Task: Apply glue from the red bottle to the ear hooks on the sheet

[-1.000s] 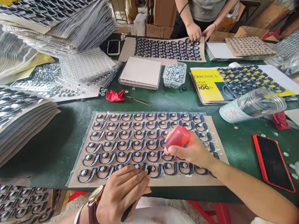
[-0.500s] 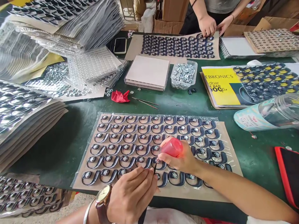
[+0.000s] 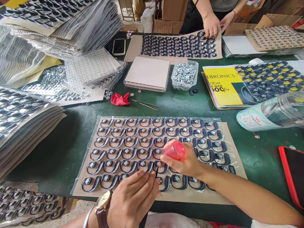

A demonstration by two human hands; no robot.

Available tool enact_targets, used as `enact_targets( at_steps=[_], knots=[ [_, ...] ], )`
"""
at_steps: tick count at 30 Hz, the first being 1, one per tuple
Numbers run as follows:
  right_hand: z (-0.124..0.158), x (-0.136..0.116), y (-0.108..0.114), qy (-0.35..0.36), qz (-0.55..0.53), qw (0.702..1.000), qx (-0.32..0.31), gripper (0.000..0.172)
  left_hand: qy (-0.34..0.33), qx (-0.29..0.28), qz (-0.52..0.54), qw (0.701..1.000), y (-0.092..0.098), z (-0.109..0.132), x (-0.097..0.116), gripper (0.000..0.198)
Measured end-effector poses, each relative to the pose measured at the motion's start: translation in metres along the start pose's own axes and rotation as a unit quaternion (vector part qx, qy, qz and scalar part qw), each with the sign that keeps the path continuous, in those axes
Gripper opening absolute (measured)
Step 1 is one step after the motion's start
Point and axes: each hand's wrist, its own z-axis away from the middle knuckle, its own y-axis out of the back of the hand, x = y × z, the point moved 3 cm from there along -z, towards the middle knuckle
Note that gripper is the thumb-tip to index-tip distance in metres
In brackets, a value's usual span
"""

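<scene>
From here: bottle [image 3: 175, 150] see-through red, slim tool [image 3: 156, 171] black. Hook pieces [image 3: 167, 183] near-black with silvery centres, repeating in rows on tan card [image 3: 180, 198]. Tabletop [image 3: 83, 109] dark green. Scrap [image 3: 120, 99] bright red. Printed sheet [image 3: 224, 97] yellow, black lettering. Phone case [image 3: 286, 177] red. Watch strap [image 3: 102, 218] dark brown.

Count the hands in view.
4. The wearer's left hand, with a black tool, and right hand, with a red bottle, are over the near sheet. A co-worker's nearer hand and farther hand are at the far sheet's right end. No more show.
</scene>
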Motion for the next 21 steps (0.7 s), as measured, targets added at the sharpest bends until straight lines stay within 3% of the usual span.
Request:
enact_targets(
  at_steps=[6, 21],
  knots=[
    [0.0003, -0.0009, 0.0008, -0.005, -0.039, 0.999, 0.015, 0.020, 0.007, 0.001, 0.004, 1.000, 0.0012, -0.0011, -0.0015, 0.021],
    [0.0001, 0.0000, 0.0008, -0.006, -0.020, 1.000, 0.010, 0.018, 0.031, 0.015, 0.026, 0.999, 0.0002, 0.0002, -0.0034, 0.020]
  ],
)
